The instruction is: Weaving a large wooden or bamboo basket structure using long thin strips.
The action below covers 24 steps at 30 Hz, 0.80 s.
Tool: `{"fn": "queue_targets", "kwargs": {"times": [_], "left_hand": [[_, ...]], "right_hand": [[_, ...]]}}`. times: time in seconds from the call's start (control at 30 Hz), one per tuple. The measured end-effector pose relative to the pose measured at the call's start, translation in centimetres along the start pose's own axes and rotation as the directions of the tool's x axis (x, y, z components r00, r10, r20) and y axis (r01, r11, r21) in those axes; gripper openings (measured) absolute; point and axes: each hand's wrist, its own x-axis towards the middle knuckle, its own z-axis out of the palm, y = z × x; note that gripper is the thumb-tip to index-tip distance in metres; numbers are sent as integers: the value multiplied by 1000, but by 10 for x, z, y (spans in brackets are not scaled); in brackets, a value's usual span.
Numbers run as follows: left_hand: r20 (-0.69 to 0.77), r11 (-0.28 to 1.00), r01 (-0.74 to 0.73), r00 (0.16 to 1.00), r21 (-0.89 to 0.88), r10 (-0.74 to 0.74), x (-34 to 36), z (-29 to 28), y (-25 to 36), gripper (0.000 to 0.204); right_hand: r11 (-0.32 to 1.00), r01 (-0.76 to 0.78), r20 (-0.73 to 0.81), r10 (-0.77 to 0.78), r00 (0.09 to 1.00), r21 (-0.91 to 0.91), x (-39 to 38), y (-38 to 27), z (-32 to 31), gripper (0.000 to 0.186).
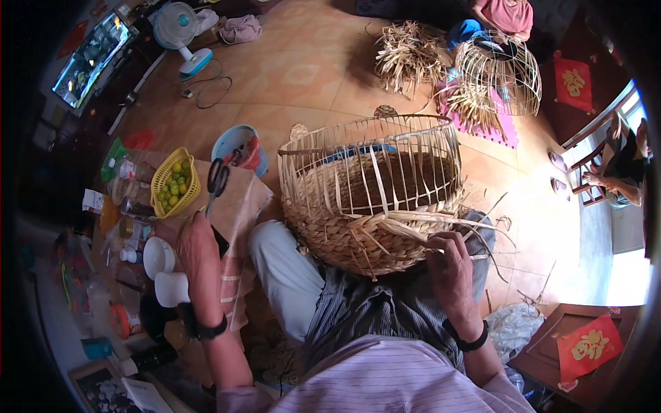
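Observation:
A half-woven straw basket (358,199) with upright cane ribs rests on my lap, its open mouth turned toward the floor ahead. My right hand (451,265) grips loose straw strands (413,224) at the basket's woven lower edge. My left hand (196,244) reaches left to the cardboard-covered low table (241,206), fingers spread, just below a pair of black-handled scissors (217,180). It holds nothing that I can see.
A yellow basket of green limes (175,182), white cups (164,272), bottles and clutter crowd the table at left. A blue basket (234,141) and a fan (179,31) stand on the tiled floor. Another person (506,17) sits far ahead with a cane frame (499,72) and straw pile (406,55).

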Motion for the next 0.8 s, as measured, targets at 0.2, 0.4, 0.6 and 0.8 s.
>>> {"fn": "queue_targets", "kwargs": {"times": [0.2, 0.4, 0.6, 0.8], "left_hand": [[-12, 675, -475, 823, -564, 568, -46, -52, 73, 24], [-19, 507, -630, 638, -588, 770, -76, -50, 137, 22], [47, 480, -708, 537, -518, 842, -69, -42, 149, 23], [-94, 387, -691, 548, -610, 831, -53, -23, 161, 23]], "right_hand": [[475, -443, 411, 177, 894, 761, 7, -34, 2, 18], [370, -746, 823, -102, 559, 553, -21, -9, 7, 25], [342, -799, 857, -36, 514, 494, -33, -10, 7, 37], [180, -824, 841, -187, 508, 538, -35, -1, 7, 54]]}}
